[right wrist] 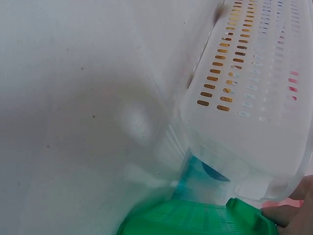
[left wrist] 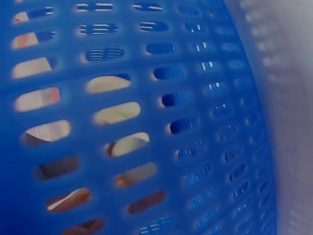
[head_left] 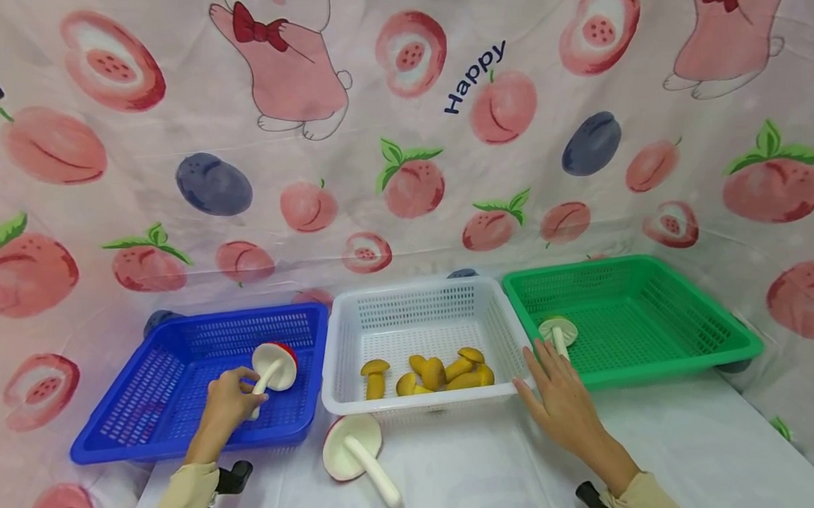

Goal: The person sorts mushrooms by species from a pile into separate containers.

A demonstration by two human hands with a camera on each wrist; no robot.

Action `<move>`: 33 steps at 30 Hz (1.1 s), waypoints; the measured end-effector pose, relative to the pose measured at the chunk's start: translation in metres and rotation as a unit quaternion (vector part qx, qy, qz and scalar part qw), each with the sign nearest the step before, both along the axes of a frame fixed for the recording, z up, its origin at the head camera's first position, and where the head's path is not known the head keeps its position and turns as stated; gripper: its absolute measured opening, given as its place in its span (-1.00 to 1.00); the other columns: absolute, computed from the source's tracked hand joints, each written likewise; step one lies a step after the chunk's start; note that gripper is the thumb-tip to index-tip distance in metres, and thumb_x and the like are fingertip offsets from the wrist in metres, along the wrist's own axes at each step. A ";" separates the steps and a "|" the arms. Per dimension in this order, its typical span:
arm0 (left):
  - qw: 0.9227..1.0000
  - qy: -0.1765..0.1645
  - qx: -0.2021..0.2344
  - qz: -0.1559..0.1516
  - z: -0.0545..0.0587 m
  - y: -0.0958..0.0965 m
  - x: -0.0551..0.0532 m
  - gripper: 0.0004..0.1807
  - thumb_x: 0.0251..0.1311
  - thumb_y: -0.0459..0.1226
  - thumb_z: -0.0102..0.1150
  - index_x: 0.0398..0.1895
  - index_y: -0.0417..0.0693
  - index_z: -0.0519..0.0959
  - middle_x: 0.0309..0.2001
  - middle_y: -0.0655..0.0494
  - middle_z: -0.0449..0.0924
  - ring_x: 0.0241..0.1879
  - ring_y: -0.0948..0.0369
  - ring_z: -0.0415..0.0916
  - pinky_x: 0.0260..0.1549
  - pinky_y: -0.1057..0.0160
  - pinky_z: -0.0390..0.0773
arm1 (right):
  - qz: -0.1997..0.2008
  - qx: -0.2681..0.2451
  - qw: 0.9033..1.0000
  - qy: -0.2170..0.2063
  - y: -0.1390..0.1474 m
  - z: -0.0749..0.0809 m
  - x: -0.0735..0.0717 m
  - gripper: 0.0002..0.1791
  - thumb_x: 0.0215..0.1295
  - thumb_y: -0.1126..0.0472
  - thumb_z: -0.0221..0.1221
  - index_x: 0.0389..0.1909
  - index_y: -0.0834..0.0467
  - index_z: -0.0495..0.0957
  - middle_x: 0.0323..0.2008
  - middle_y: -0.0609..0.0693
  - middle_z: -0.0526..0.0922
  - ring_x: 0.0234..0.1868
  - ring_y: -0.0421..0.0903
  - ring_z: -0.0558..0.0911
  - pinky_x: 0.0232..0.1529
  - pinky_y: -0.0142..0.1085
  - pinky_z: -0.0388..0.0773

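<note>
My left hand [head_left: 227,401] pinches the white stem of a red-capped mushroom [head_left: 275,369] inside the blue basket [head_left: 185,448]. In the left wrist view the blue basket's slotted wall [left wrist: 78,105] fills most of the picture, with pale and skin-toned patches behind its slots. My right hand [head_left: 566,405] lies with fingers extended where the white basket [head_left: 419,400] meets the green basket [head_left: 680,363]. Its fingertips overlap the stem of a pale mushroom [head_left: 559,328] in the green basket. Only part of the right hand [right wrist: 296,215] shows in the right wrist view, at the rims.
Several yellow-brown mushrooms [head_left: 434,373] lie along the near side of the white basket. Another red-capped mushroom [head_left: 360,451] rests gills up on the white tabletop [head_left: 475,461], in front of that basket. Behind the three baskets hangs a fruit-patterned cloth [head_left: 350,159].
</note>
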State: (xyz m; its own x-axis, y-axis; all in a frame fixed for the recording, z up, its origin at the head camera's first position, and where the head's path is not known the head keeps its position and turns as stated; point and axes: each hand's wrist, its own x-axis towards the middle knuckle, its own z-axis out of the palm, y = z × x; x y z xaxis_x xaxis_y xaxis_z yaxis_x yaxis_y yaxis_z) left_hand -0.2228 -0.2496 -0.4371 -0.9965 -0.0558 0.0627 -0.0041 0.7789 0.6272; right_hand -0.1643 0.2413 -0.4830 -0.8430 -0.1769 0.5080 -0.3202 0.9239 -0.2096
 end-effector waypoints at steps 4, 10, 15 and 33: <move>1.000 -0.018 -0.018 0.001 -0.001 -0.001 -0.002 -0.60 -0.17 -0.41 0.29 -0.21 -0.45 0.45 -0.45 -0.24 0.56 -0.56 0.07 0.53 -0.65 0.20 0.52 | -0.001 0.005 1.000 0.004 0.000 0.000 -0.001 -0.35 0.25 -0.07 -0.06 0.24 0.26 0.17 0.27 0.24 0.10 0.32 0.09 -0.06 0.22 0.00 -0.02; 0.998 0.007 -0.057 -0.006 0.001 -0.003 0.006 -0.66 -0.12 -0.35 0.28 -0.29 -0.43 0.50 -0.47 -0.17 0.57 -0.31 -0.12 0.43 -0.50 0.10 0.51 | 0.001 0.003 1.000 0.005 -0.001 0.000 0.000 -0.35 0.25 -0.07 -0.06 0.23 0.25 0.18 0.27 0.23 0.10 0.31 0.11 -0.03 0.21 0.00 -0.01; 0.996 0.046 -0.071 -0.013 0.007 -0.002 0.016 -0.74 -0.09 -0.36 0.25 -0.32 -0.38 0.54 -0.42 -0.14 0.58 -0.33 -0.06 0.49 -0.42 0.05 0.50 | 0.001 0.002 1.000 -0.002 -0.003 0.001 0.002 -0.35 0.25 -0.07 -0.07 0.24 0.25 0.17 0.27 0.23 0.10 0.32 0.10 -0.05 0.24 -0.02 -0.05; 0.991 0.130 0.021 0.027 0.028 0.050 0.084 -0.80 -0.05 -0.31 0.23 -0.29 0.02 0.59 -0.41 0.11 0.61 -0.27 0.09 0.51 -0.51 0.27 0.41 | 0.006 0.003 1.000 0.004 -0.003 0.002 0.001 -0.36 0.26 -0.05 -0.06 0.24 0.27 0.16 0.26 0.25 0.10 0.32 0.09 -0.06 0.24 -0.01 -0.07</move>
